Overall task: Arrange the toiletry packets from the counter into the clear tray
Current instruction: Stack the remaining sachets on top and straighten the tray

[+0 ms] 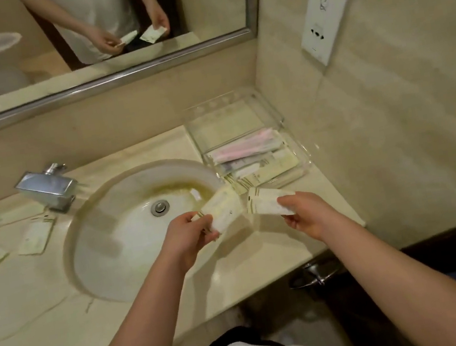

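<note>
Right grip pinches a packet lying left-right, the clear tray just beyond it; left grip, farther off, holds a second packet, perhaps two

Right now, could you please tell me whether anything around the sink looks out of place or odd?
Yes. Several loose packets lie scattered at mixed angles on the counter left of the faucet, far from the tray. The sink also shows a yellowish stain along its back.

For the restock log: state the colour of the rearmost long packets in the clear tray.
Pale pink long packets, best seen in the head view.
</note>
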Demonstrator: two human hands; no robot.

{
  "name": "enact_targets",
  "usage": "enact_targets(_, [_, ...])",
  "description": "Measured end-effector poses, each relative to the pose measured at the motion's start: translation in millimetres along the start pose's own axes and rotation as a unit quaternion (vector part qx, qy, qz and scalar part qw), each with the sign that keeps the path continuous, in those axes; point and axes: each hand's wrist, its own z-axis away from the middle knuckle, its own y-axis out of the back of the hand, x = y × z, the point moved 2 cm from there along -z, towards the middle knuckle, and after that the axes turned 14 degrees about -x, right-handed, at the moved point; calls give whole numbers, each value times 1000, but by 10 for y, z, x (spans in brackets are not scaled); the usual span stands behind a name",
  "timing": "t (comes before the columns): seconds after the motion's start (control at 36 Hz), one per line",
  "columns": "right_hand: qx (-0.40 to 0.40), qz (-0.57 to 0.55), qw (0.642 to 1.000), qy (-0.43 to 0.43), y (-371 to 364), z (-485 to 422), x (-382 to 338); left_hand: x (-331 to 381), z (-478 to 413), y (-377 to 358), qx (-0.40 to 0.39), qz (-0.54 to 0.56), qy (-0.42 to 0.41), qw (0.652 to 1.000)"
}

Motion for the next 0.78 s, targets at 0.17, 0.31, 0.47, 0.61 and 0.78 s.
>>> enact_targets(0.17, [0, -22, 1000, -2, -34, -180, -160, 188, -285, -143, -42, 1, 20, 999])
enact_targets(0.31, [8, -37, 999, 21, 34, -331, -384, 346, -604, -231, -56, -3, 15, 998])
enact_targets(0.47, [53, -25, 997, 50, 192, -477, -628, 509, -875, -303, -10, -73, -27, 997])
enact_targets(0.61, [82, -18, 994, 65, 340, -656, -746, 666, -1039, -409, 27, -100, -58, 993])
enact_targets(0.78, [94, 8, 994, 64, 477, -919, -915, 821, -1309, -553, 79, -155, -50, 983])
